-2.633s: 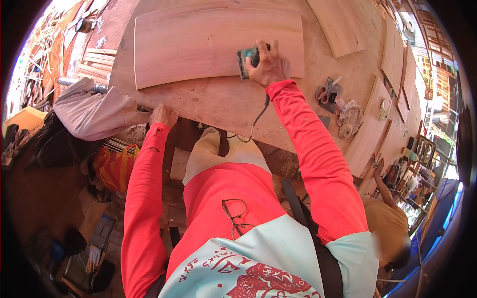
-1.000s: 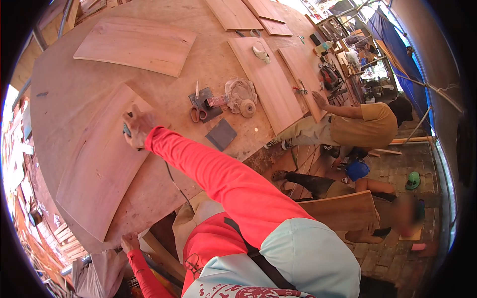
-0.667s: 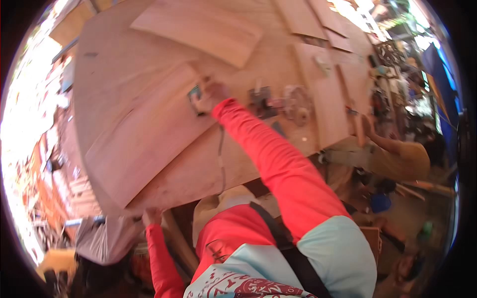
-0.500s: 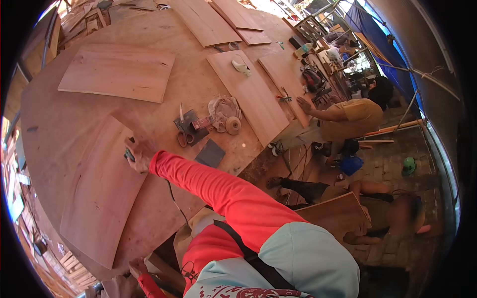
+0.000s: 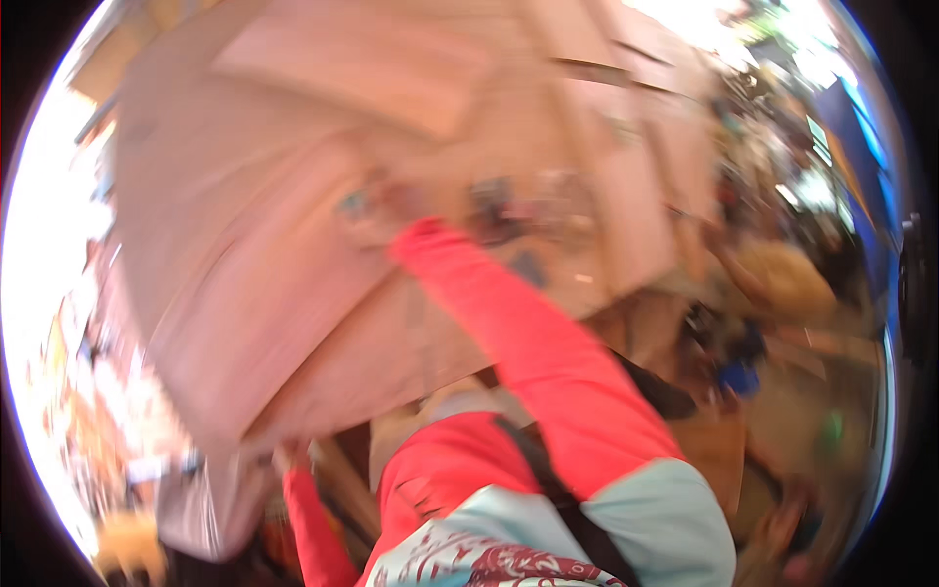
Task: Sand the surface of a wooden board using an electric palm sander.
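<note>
The whole head view is smeared by motion. My right hand (image 5: 391,207) is closed around a small green tool (image 5: 352,203) whose kind I cannot make out. It is over the upper right part of a long wooden board (image 5: 264,284) on a big wooden table (image 5: 176,127). My left hand (image 5: 290,456) is low at the table's near edge, close to the board's lower end. Its fingers are too blurred to read. Right of my right hand are a blurred dark flat piece (image 5: 494,210) and a pale, roundish heap (image 5: 567,210).
Another board (image 5: 362,59) lies beyond my right hand, and more boards (image 5: 631,196) lie to the right. A person in a yellow-brown shirt (image 5: 787,279) is at the table's right side. A blue object (image 5: 740,379) sits on the floor nearby.
My view has swung, so the table and boards appear shifted right and everything is blurred. My right hand still holds the green tool over the same board, and my left hand stays near the edge.
</note>
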`<state>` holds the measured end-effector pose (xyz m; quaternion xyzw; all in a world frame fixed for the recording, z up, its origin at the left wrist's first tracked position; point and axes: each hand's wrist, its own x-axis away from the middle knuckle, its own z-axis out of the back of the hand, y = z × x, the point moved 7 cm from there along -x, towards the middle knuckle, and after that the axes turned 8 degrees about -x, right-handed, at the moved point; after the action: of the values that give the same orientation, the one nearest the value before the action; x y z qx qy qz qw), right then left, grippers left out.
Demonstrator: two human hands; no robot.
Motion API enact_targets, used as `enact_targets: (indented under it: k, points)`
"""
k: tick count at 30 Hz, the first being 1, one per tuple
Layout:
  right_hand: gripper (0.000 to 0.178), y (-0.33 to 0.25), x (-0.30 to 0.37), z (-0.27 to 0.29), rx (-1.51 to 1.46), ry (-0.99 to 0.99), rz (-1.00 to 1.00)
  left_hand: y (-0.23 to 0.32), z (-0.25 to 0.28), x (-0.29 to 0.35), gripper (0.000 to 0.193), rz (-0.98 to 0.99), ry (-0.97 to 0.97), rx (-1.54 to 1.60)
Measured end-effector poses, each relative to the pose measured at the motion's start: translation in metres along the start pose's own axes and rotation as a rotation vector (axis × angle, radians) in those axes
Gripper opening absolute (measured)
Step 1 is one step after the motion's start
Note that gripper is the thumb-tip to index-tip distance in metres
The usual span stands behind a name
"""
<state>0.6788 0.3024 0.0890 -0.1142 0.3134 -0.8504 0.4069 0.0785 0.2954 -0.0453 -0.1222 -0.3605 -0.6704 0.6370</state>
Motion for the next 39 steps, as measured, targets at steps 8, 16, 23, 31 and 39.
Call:
enact_targets:
  k: [8,16,23,31,39]
  points:
    - [0.052,-0.055,0.001,0.024,0.154,-0.109,0.179,0.095,0.020,0.030,0.030,0.069,-0.003,-0.268]
    - [0.052,-0.057,-0.108,-0.005,0.241,-0.072,0.195,0.079,0.020,0.024,0.035,0.129,0.010,-0.282]
    - [0.072,-0.034,-0.173,0.003,0.339,-0.134,0.128,0.086,0.019,0.026,0.039,0.140,-0.028,-0.271]
    - [0.064,-0.042,-0.126,0.030,0.277,-0.084,0.165,0.091,0.022,0.029,0.040,0.135,-0.004,-0.255]
    - [0.055,-0.005,-0.053,0.029,0.233,-0.072,0.135,0.094,0.023,0.029,0.036,0.132,0.016,-0.270]
